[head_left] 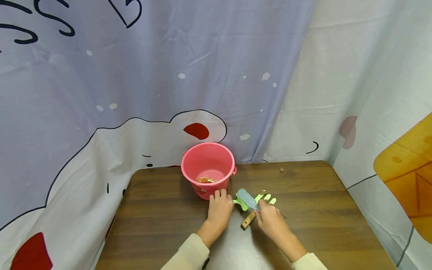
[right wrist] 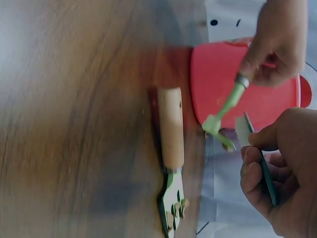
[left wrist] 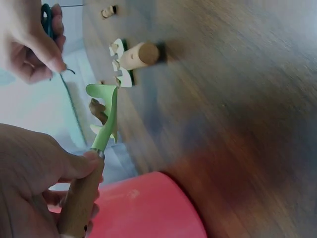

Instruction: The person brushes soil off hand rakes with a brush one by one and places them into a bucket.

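My left hand grips the wooden handle of a small garden rake with a green head, held beside the pink bucket. Brown crumbs cling among the rake's prongs. To its right, my right hand pinches a small grey-blue brush, its bristly end close to the rake's head. In the right wrist view the brush shows a dark teal back and pale bristles. Below the hands a green garden fork with a wooden handle lies on the table, brown bits on its tines.
Several yellowish-brown scraps lie inside the bucket. One small brown piece sits near the back edge of the wooden table. A printed curtain hangs right behind the bucket.
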The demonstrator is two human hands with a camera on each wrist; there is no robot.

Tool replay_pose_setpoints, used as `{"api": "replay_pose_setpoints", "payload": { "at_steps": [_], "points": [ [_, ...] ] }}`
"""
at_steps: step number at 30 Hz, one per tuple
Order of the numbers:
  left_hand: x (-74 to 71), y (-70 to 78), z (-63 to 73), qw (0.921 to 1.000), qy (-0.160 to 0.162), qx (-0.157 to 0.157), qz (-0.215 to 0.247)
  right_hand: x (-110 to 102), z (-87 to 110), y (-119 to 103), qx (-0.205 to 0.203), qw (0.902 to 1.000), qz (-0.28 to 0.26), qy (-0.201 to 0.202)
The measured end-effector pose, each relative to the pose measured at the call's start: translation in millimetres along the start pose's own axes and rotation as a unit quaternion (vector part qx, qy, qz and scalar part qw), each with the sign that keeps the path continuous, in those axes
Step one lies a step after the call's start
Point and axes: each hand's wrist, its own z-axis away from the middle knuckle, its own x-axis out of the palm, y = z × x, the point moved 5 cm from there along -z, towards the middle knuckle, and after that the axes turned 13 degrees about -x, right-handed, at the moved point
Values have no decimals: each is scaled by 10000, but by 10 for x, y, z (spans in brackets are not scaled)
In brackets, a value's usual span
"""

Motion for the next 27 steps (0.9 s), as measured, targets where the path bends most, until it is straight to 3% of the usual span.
{"api": "replay_pose_setpoints", "payload": {
  "at_steps": [10, 21, 27],
  "points": [
    [-16, 62, -11, 9999, -3, 19, -103, 99, -5, -87, 14, 9992, 390, -128],
    [28, 111, -7, 9991, -401, -90, 63, 68, 3, -87, -259, 9914, 1252, 286],
    [20, 112, -6, 9996, -254, -149, 32, 40, -7, -76, -272, 9891, 1388, 407]
  ]
}}
